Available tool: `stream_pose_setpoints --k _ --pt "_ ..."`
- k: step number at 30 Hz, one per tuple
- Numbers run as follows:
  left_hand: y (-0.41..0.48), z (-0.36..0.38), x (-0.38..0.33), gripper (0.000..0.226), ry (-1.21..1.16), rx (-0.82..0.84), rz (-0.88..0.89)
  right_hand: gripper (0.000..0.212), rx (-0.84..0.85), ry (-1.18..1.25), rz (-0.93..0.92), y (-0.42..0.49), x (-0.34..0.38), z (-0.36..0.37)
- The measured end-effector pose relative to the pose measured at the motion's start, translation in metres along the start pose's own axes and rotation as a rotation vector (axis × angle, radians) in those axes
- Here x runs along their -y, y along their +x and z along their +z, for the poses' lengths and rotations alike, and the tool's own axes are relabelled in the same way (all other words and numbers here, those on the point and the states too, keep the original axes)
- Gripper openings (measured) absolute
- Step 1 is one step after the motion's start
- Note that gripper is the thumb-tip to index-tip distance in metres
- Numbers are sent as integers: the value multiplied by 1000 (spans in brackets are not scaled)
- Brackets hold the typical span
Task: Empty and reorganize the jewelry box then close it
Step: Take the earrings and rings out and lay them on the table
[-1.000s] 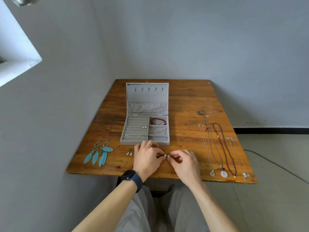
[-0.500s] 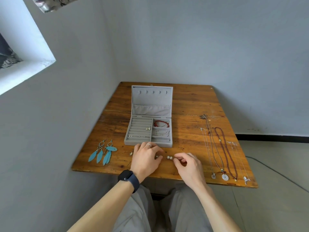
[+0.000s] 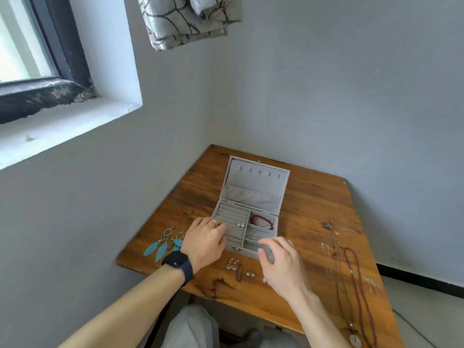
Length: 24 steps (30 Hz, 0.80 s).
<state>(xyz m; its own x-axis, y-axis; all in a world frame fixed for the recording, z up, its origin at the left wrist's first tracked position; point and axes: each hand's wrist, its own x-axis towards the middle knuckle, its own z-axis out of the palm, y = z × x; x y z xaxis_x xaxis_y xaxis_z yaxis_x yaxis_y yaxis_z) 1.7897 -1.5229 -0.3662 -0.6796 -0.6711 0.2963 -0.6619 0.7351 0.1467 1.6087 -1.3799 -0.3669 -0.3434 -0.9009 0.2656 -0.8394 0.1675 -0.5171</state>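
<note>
A grey jewelry box (image 3: pixel 253 194) stands open on the wooden table (image 3: pixel 313 204), its lid upright. Inside lie a red bracelet (image 3: pixel 262 220), small earrings (image 3: pixel 240 225) in the ring rolls, and thin chains. My left hand (image 3: pixel 204 241) rests on the box's left front corner, fingers over the ring rolls, holding nothing that I can see. My right hand (image 3: pixel 281 262) hovers at the box's right front corner with fingers curled and apart. Heart earrings (image 3: pixel 231 265), a dark stick-shaped piece (image 3: pixel 239 272), a small stud pair (image 3: pixel 250 274) and a pearl (image 3: pixel 264 280) lie on the table in front of the box.
Blue feather earrings (image 3: pixel 163 243) lie at the table's left edge. Several necklaces (image 3: pixel 351 285) stretch along the right side. The table sits in a room corner under a window (image 3: pixel 30 46) and a hanging curtain (image 3: pixel 188 18). My knees are below the near edge.
The pearl earrings that both hands pinched now lie on the table. Both hands moved forward to the box's front. The head camera tilted up and turned left.
</note>
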Motion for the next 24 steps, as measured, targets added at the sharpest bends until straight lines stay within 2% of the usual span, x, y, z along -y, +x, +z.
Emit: stream_pose_setpoints --k 7,15,24 --pt "52 19 -3 32 44 26 5 30 46 -141 -36 78 0 20" --pt "74 45 7 34 6 77 -17 30 91 -375 -127 109 -9 45" --pt "75 39 8 24 -171 71 -101 26 119 -317 -98 116 -4 54"
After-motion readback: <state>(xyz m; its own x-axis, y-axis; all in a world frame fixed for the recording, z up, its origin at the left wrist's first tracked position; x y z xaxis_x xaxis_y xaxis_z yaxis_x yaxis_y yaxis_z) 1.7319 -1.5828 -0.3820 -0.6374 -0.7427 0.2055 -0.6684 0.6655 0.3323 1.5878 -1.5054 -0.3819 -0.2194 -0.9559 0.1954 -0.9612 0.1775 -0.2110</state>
